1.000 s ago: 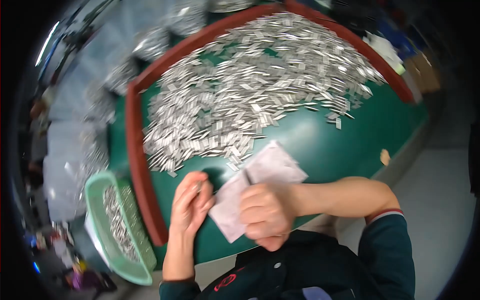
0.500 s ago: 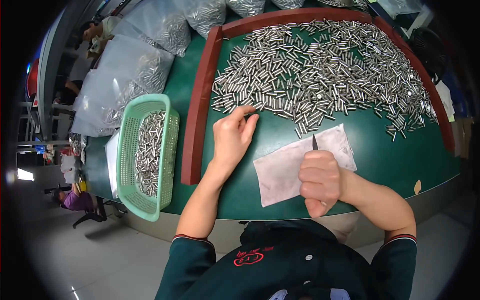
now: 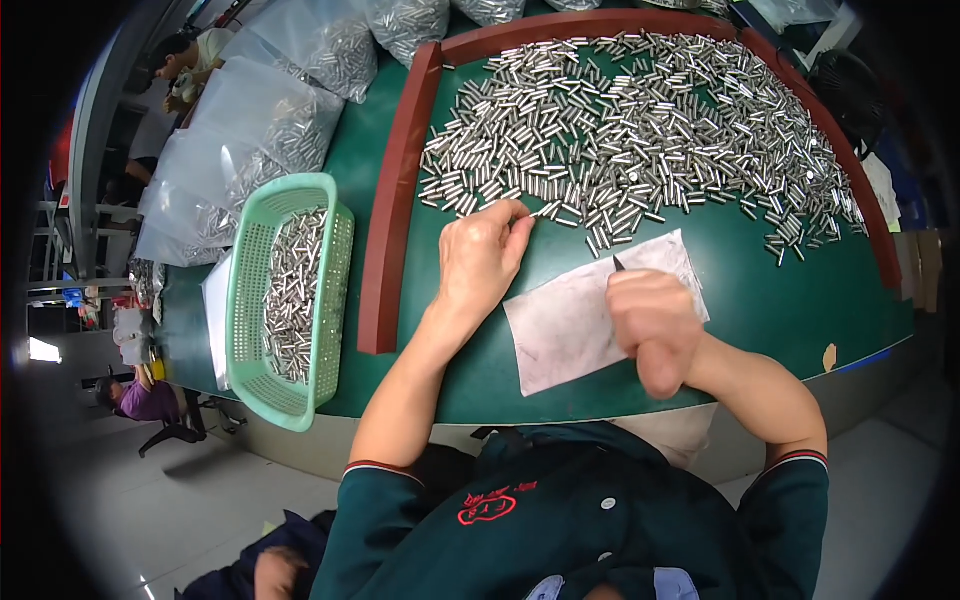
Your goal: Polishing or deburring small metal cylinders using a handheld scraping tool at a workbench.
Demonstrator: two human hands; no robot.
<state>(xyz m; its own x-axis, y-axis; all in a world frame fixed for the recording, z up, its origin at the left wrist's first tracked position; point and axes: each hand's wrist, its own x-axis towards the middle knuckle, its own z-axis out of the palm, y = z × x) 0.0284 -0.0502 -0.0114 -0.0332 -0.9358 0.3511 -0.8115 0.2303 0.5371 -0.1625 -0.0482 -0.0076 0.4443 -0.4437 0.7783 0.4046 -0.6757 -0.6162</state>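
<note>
My left hand (image 3: pixel 482 252) is at the near edge of a wide spread of small shiny metal pins (image 3: pixel 690 130). Its thumb and index finger pinch together on one metal pin (image 3: pixel 540 213), whose end shows past the fingertips. My right hand (image 3: pixel 655 325) is a closed fist around a slim tool with a dark pointed tip (image 3: pixel 618 263); the rest of the tool is hidden in the fist, so I cannot tell its kind. Beneath the right hand lies a stained, pale pinkish cloth (image 3: pixel 550 345) on the green tabletop (image 3: pixel 460 385).
Dark red rails (image 3: pixel 393 230) border the pins. To the left stands a light green plastic basket (image 3: pixel 240 350) part filled with pins. Clear bags (image 3: pixel 275 125) of pins line the far left. Another person's arm (image 3: pixel 278 572) shows at lower left; more people are farther left.
My left hand has moved slightly right and now pinches a pin. The right fist has turned and shifted slightly right. Another person's arm has appeared at lower left.
</note>
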